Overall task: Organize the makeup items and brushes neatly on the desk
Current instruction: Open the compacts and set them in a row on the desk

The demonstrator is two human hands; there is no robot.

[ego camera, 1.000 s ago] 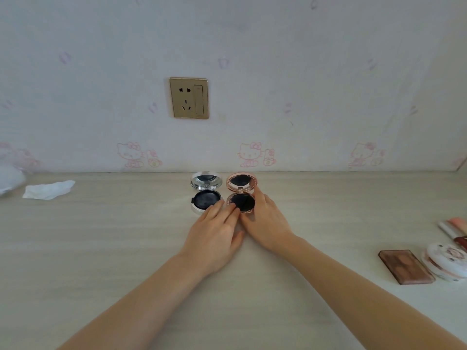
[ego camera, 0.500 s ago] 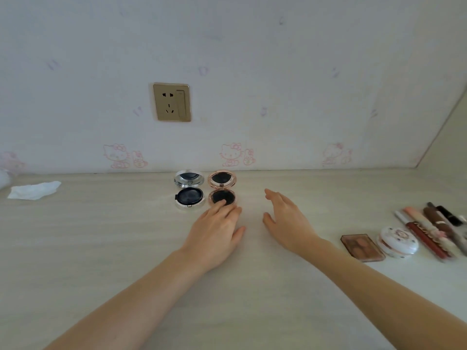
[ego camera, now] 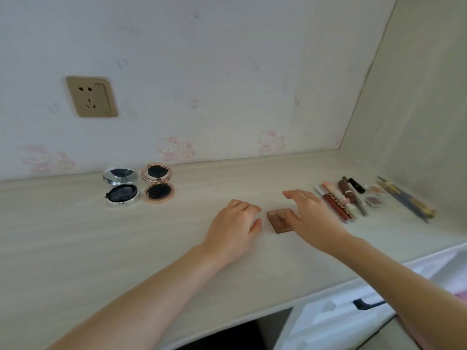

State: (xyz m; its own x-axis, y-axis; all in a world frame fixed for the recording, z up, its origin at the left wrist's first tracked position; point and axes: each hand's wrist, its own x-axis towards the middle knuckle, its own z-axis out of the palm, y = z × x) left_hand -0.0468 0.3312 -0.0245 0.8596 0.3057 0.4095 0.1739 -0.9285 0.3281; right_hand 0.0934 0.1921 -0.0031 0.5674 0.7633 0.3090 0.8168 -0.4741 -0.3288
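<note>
Left hand (ego camera: 233,227): flat on the desk (ego camera: 75,238), fingers loosely curled, holding nothing
Right hand (ego camera: 312,218): fingers spread wide above the brown palette (ego camera: 279,220), gripping nothing
Compacts: 2 lying open side by side near the wall, silver (ego camera: 121,189) and rose-gold (ego camera: 158,184)
Brushes and tubes (ego camera: 348,200): bunched far right

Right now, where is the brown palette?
In the head view, the brown palette lies flat on the desk, right of centre, between the left hand and the right hand, whose palm partly covers it.
</note>
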